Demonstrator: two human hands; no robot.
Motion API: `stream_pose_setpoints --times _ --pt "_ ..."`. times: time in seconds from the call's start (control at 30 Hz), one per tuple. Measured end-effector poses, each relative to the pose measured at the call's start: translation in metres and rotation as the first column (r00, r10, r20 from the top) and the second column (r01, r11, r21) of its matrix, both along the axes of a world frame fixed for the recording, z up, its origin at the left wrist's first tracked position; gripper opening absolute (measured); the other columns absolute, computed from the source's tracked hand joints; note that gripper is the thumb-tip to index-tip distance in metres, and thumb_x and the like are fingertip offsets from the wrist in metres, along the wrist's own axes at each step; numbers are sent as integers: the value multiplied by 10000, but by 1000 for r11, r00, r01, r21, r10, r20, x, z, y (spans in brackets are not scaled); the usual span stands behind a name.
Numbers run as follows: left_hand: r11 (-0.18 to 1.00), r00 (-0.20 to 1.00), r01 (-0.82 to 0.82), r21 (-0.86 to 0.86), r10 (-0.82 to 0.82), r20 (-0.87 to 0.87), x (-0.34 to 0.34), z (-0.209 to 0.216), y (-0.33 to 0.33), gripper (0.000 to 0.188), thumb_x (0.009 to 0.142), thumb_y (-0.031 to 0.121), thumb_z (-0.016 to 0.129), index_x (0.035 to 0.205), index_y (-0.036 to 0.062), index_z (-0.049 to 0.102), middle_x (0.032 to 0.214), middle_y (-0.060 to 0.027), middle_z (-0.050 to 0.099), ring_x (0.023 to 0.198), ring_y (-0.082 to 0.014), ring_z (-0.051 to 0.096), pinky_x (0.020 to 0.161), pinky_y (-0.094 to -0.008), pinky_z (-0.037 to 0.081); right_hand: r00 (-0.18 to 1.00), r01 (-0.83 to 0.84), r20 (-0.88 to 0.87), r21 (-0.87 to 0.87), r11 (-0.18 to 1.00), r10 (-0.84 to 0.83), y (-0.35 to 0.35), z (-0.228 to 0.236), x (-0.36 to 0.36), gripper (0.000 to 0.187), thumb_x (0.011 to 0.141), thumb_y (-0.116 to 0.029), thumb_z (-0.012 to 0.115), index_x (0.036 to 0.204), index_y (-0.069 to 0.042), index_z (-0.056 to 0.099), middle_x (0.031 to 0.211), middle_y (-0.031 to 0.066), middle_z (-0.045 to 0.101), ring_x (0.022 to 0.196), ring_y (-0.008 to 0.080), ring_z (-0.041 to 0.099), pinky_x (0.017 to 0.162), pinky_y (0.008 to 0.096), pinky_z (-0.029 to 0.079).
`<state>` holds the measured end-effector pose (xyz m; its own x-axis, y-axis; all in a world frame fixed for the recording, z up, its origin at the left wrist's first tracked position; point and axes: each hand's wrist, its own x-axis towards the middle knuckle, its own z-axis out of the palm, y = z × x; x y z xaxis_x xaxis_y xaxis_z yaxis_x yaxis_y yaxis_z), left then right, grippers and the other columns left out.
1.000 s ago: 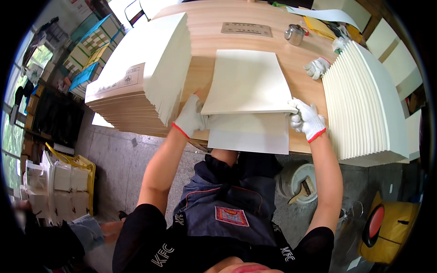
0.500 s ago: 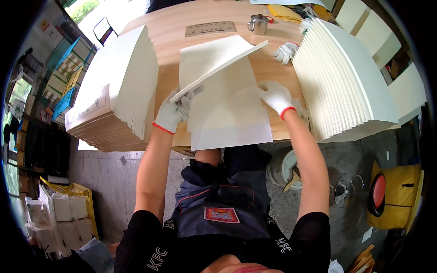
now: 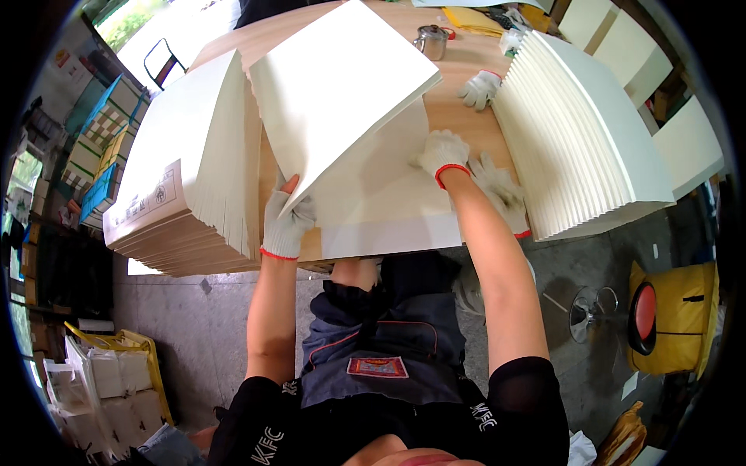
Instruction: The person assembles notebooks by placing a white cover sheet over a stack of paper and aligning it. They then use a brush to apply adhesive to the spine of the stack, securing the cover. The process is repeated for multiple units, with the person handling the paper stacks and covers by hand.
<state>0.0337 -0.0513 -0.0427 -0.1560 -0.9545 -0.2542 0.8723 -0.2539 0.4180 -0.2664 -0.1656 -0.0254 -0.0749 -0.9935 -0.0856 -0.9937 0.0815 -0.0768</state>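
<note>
My left hand (image 3: 290,221), in a white knit glove with a red cuff and bare thumb tip, is closed on the lower corner of a thick white paper stack (image 3: 350,81). The stack is tilted, its broad face showing and its right edge raised. Beneath it lie cream sheets (image 3: 388,190) on the table, with a whiter sheet (image 3: 396,238) sticking out at the near edge. My right hand (image 3: 443,158), gloved likewise, is at the right side of these sheets; its fingers are curled and blurred, so its grip cannot be made out.
Tall paper stacks stand at the left (image 3: 175,147) and right (image 3: 579,132) of the wooden table (image 3: 311,35). Spare gloves lie at the far right (image 3: 480,89) and beside my right wrist (image 3: 501,190). A metal mug (image 3: 432,43) stands behind. A round red-topped stool (image 3: 643,318) is on the floor.
The held paper stack has swung from nearly edge-on to showing its broad face, tilting over the table's left. My left hand has come slightly nearer; my right hand has moved left onto the sheets' edge.
</note>
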Motion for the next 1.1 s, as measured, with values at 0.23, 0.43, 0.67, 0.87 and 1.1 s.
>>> stream_pose_setpoints --times 0.23,0.43,0.67,0.87,1.1 --pt "994 996 57 -88 -63 -69 3 0 9 178 1051 201 493 1042 54 593 638 89 367 495 -9 315 414 -155 288 993 69 103 -22 997 -66 1 9 2 607 751 -513 766 1122 -59 605 1099 164 708 1059 349 673 905 472 510" --pt "998 998 -61 3 61 24 -14 4 12 193 1041 230 508 974 67 587 603 66 404 457 -29 357 393 -169 287 928 -130 298 -306 943 225 -22 58 -28 456 828 -405 698 1131 -70 635 1057 136 714 1008 337 673 859 479 511" --pt "970 988 -11 -244 48 148 27 -14 13 104 994 123 588 986 22 610 692 24 538 499 -46 467 388 -179 357 707 6 674 -310 951 216 36 290 -182 507 843 -404 732 1211 -57 686 1098 61 714 984 142 666 843 291 529" --pt "991 936 -122 -55 133 324 -30 18 22 118 1002 157 586 941 60 617 655 33 555 455 -29 443 376 -167 336 751 414 647 -306 857 -132 62 280 -421 606 900 -448 681 1351 -50 601 1290 88 651 1186 203 589 1046 315 429" --pt "992 915 -66 -110 104 389 -22 10 23 157 1014 153 551 1072 24 620 807 -13 626 584 -61 525 466 -191 397 845 481 459 -424 767 -276 80 202 -440 658 776 -358 819 1300 -10 626 1198 129 694 1093 225 647 966 324 480"
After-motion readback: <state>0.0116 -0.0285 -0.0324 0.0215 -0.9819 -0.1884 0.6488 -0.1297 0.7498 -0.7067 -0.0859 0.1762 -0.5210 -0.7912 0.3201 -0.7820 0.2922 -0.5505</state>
